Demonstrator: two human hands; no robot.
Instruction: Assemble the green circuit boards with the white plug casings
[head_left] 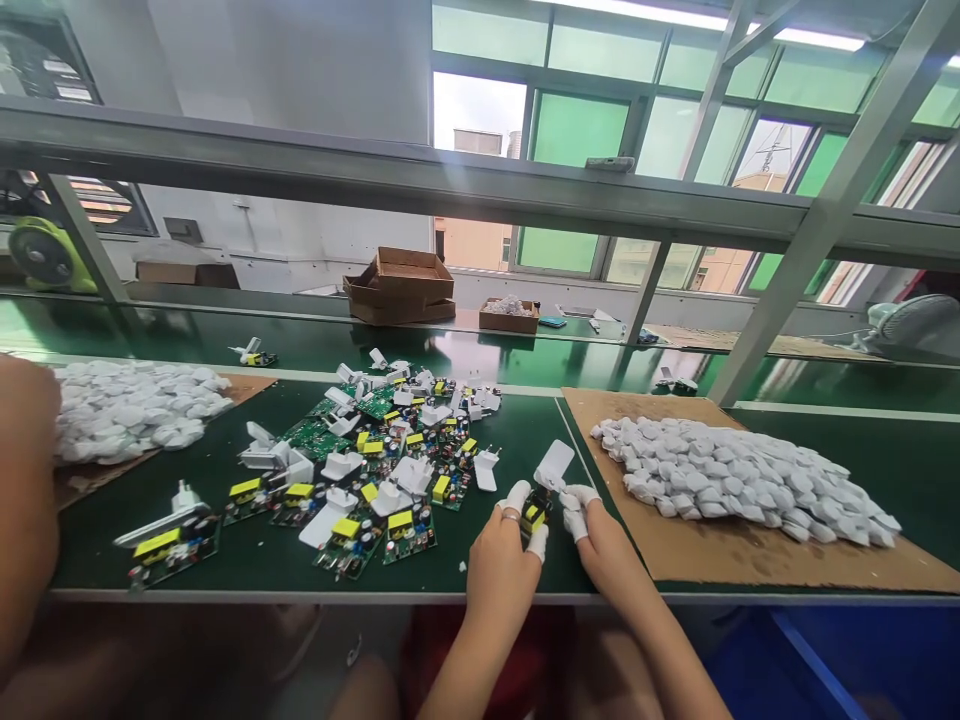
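My left hand (504, 552) and my right hand (598, 535) meet over the near edge of the green bench, both wearing white finger cots. Between the fingertips of my left hand sits a small green circuit board with a yellow part (534, 516). My right hand pinches a white plastic charger shell (555, 464) that touches the top of that board. Just left of my hands lies a heap of green circuit boards and white shells (379, 455).
A cardboard sheet (720, 560) at right carries a pile of white shells (739, 478). Another white pile (127, 405) lies at far left, beside another person's arm (22, 500). Metal frame bars (810, 230) cross overhead. Cardboard boxes (401, 285) stand on the far bench.
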